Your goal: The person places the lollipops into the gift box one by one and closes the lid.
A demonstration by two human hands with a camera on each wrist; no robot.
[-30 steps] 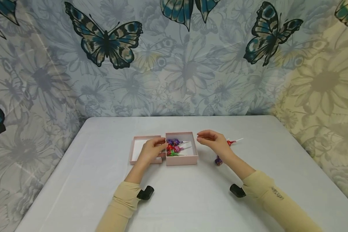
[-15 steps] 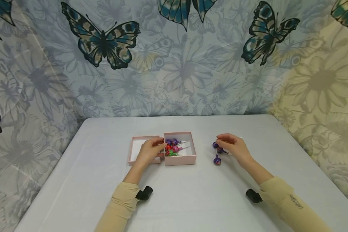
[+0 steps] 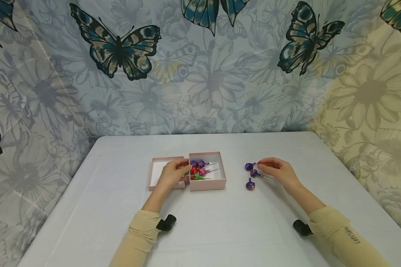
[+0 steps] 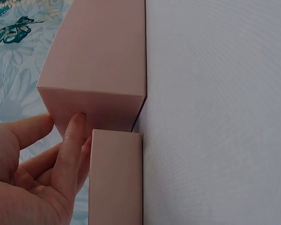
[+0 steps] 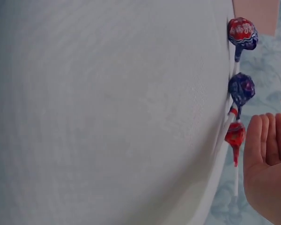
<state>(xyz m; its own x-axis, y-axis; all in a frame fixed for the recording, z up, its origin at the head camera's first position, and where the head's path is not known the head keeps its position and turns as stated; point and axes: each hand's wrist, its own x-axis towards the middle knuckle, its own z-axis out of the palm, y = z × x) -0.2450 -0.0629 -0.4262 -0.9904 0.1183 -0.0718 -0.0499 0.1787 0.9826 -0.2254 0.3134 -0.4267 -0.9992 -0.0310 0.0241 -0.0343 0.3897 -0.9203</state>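
Fingers of the right hand straight, thumb parted from them, contact unclear; left hand spread, tips on the smooth pink box; right of it, near purple lollipop, round, glossy-wrapped, stick pointing far; middle purple lollipop, stick right and slightly near; far purple lollipop, stick rightward; red lollipop beside right hand, stick pointing away from box; floral wall behind.

the left sleeve is pale yellow, creased near its end. the right sleeve matches, with dark lettering. a small black block juts from each.
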